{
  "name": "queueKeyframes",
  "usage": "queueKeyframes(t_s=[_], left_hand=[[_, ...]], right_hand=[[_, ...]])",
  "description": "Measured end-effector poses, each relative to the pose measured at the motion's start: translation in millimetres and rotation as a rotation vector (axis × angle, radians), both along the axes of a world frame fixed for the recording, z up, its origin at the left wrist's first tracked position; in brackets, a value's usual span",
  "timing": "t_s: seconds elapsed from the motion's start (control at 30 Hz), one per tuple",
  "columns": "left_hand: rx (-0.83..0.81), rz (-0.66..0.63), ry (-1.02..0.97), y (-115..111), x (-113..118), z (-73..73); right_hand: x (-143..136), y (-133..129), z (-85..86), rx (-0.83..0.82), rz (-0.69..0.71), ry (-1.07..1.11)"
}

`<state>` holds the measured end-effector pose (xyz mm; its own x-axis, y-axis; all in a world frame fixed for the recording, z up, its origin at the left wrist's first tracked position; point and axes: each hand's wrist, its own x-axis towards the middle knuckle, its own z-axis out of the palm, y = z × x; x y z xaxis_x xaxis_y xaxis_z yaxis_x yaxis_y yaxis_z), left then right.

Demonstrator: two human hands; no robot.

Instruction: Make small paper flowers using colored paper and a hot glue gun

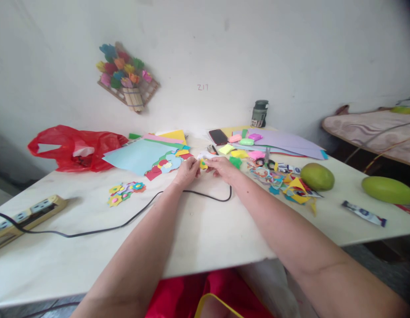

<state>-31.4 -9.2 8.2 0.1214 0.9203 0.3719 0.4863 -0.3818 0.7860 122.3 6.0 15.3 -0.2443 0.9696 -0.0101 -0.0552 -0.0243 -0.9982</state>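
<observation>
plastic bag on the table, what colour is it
The plastic bag is red, best seen in the head view.

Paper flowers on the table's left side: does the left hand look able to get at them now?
Probably yes: bare tabletop lies between the left hand and the paper flowers, though the hand is busy at a small yellow piece.

Pale wall [225, 53] marked 217 in red, behind a white table [132, 251] on a tiled floor [387, 260].
</observation>
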Motion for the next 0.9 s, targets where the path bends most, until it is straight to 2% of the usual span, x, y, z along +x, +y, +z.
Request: queueKeyframes(t_s=[0.3, 0.63, 0.9], left_hand=[[-0.019, -0.022, -0.038, 3, -1, -5.3], [-0.286, -0.165, -0.312, -3, -5, 2.3], [-0.274, -0.155, -0.278, -6, -3, 4.3]], right_hand=[[-1, -1, 2.7, 0.044, -0.059, -0.061], [-3, -5, 5.2, 0.08, -0.063, -0.056], [1, -1, 1.2, 0.053, -0.009, -0.058]])
